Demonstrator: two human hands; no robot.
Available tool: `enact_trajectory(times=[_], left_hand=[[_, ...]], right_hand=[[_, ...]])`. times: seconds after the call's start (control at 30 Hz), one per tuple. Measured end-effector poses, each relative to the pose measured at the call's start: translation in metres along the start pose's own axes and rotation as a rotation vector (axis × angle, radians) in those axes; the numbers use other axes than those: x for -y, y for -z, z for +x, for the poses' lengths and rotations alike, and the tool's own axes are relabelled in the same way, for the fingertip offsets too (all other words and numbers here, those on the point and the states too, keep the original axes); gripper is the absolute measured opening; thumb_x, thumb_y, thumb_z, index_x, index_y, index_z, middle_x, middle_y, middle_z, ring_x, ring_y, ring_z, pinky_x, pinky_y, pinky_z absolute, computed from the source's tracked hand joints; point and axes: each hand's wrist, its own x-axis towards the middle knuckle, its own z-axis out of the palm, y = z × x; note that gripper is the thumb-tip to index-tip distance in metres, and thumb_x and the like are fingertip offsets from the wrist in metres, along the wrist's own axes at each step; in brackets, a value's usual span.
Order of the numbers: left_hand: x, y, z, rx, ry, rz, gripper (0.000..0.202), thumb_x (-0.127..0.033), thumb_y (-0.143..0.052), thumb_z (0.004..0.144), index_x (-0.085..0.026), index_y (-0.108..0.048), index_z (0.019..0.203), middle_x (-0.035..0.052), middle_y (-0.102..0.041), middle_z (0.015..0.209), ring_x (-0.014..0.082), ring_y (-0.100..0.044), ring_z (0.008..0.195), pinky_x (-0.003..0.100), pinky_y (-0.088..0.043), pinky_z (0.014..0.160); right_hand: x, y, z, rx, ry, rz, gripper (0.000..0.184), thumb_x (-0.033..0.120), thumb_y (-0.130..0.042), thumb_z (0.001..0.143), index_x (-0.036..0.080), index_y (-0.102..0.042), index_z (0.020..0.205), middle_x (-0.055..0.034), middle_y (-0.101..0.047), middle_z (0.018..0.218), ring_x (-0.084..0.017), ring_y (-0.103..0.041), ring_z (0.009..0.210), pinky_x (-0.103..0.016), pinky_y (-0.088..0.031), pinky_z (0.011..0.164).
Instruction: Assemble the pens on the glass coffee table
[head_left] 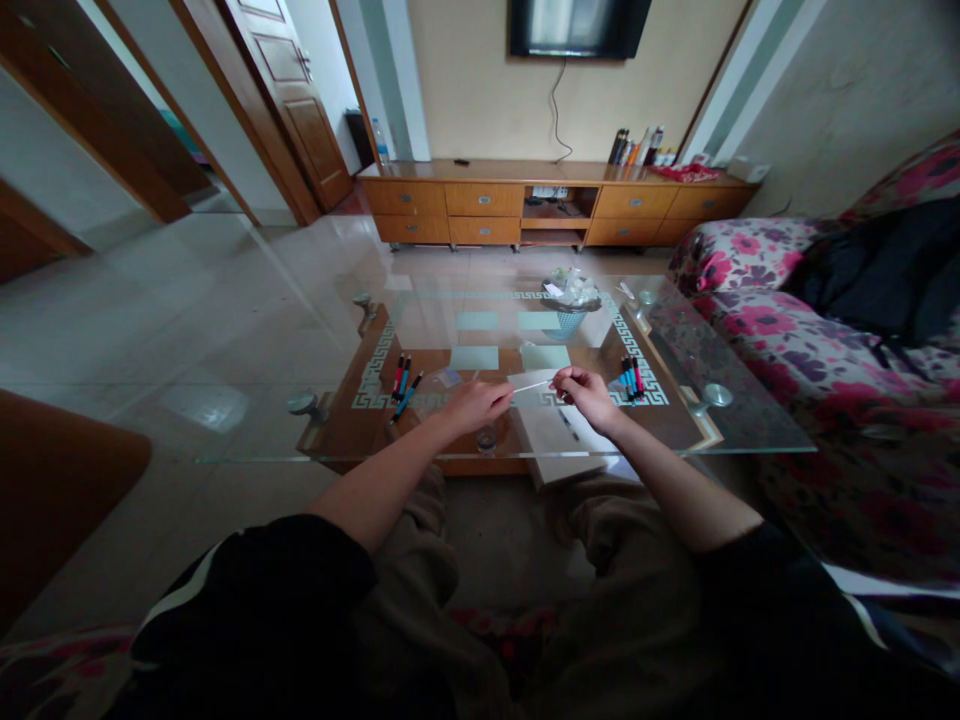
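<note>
A thin white stick [531, 387] spans the gap between my two hands above the glass table [465, 450]. My left hand [484, 404] pinches its left end, fingers pressed together. At the other end, the closed fingers of my right hand [587, 396] grip it; their tips partly hide it. Its exact kind is too small to make out. Several red, blue and black pens [405, 385] lie left of my hands, and another group of pens [632, 379] lies to the right. A small clear plastic piece [448, 377] rests beyond my left wrist.
Under the glass near my knees is a white box [555, 440]; a small round clear object [487, 438] is beside it. A blue basket [570, 322] filled with plastic stands toward the far side. Beyond are a wooden TV cabinet [484, 200] and, rightward, a flowered sofa [780, 330].
</note>
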Motion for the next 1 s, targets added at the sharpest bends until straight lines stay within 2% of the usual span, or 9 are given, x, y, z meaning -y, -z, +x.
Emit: enact_trajectory(times=[0.1, 0.2, 0.3, 0.43, 0.57, 0.7, 0.9, 1.0], left_hand=[[0.001, 0.000, -0.001, -0.013, 0.037, 0.026, 0.033, -0.036, -0.039, 0.106, -0.024, -0.069, 0.101, 0.0032, -0.074, 0.086, 0.0160, -0.066, 0.075, 0.025, -0.042, 0.068], [0.002, -0.001, -0.002, -0.028, 0.077, 0.039, 0.034, -0.037, -0.039, 0.106, -0.025, -0.070, 0.100, 0.0041, -0.074, 0.085, 0.0175, -0.066, 0.073, 0.027, -0.043, 0.068], [0.002, -0.002, -0.002, -0.023, 0.098, 0.032, 0.034, -0.038, -0.040, 0.105, -0.025, -0.070, 0.100, 0.0047, -0.074, 0.084, 0.0179, -0.066, 0.073, 0.027, -0.043, 0.068], [0.001, -0.002, -0.002, -0.026, 0.093, 0.041, 0.035, -0.039, -0.039, 0.105, -0.025, -0.071, 0.099, 0.0047, -0.074, 0.084, 0.0177, -0.066, 0.072, 0.027, -0.044, 0.068], [0.001, -0.001, -0.002, -0.020, 0.085, 0.057, 0.035, -0.040, -0.040, 0.105, -0.025, -0.070, 0.100, 0.0041, -0.074, 0.084, 0.0170, -0.066, 0.072, 0.026, -0.044, 0.068], [0.002, -0.002, -0.002, -0.011, 0.072, 0.061, 0.036, -0.040, -0.038, 0.106, -0.025, -0.070, 0.100, 0.0044, -0.074, 0.084, 0.0173, -0.067, 0.072, 0.027, -0.045, 0.069], [0.002, -0.003, -0.002, 0.002, 0.079, 0.034, 0.035, -0.040, -0.039, 0.106, -0.024, -0.070, 0.102, 0.0047, -0.074, 0.083, 0.0174, -0.067, 0.072, 0.026, -0.045, 0.069], [0.001, -0.002, -0.001, -0.009, 0.100, 0.029, 0.035, -0.040, -0.039, 0.106, -0.024, -0.070, 0.104, 0.0046, -0.074, 0.083, 0.0180, -0.067, 0.073, 0.026, -0.044, 0.067]], right_hand=[[-0.003, 0.010, 0.003, -0.157, 0.046, -0.147, 0.028, 0.046, -0.064, 0.081, 0.019, -0.066, 0.083, -0.0051, -0.069, 0.081, -0.017, -0.057, 0.067, -0.032, -0.049, 0.066], [-0.005, 0.022, 0.004, -0.264, 0.203, -0.519, 0.024, 0.042, -0.062, 0.085, 0.019, -0.069, 0.085, -0.0096, -0.068, 0.091, -0.025, -0.060, 0.086, -0.042, -0.050, 0.086], [-0.005, 0.028, 0.000, -0.186, 0.330, -0.890, 0.020, 0.036, -0.063, 0.086, 0.019, -0.073, 0.090, -0.0159, -0.063, 0.116, -0.034, -0.054, 0.112, -0.051, -0.043, 0.099], [-0.001, 0.026, -0.006, -0.011, 0.307, -1.164, 0.021, 0.038, -0.063, 0.089, 0.022, -0.074, 0.096, -0.0159, -0.050, 0.141, -0.041, -0.044, 0.122, -0.057, -0.041, 0.095], [0.002, 0.022, -0.008, 0.098, 0.330, -1.277, 0.021, 0.038, -0.061, 0.092, 0.022, -0.074, 0.099, -0.0163, -0.045, 0.147, -0.044, -0.040, 0.125, -0.061, -0.038, 0.098], [-0.001, 0.020, -0.006, 0.133, 0.325, -1.305, 0.022, 0.037, -0.059, 0.093, 0.022, -0.074, 0.100, -0.0166, -0.046, 0.146, -0.043, -0.041, 0.125, -0.062, -0.038, 0.098], [-0.008, 0.019, -0.004, 0.028, 0.305, -1.254, 0.031, 0.035, -0.057, 0.094, 0.023, -0.070, 0.120, -0.0174, -0.047, 0.146, -0.042, -0.042, 0.125, -0.060, -0.038, 0.097], [-0.004, 0.019, -0.004, -0.027, 0.327, -1.193, 0.031, 0.034, -0.056, 0.094, 0.021, -0.069, 0.119, -0.0180, -0.052, 0.140, -0.041, -0.044, 0.121, -0.057, -0.039, 0.096]])
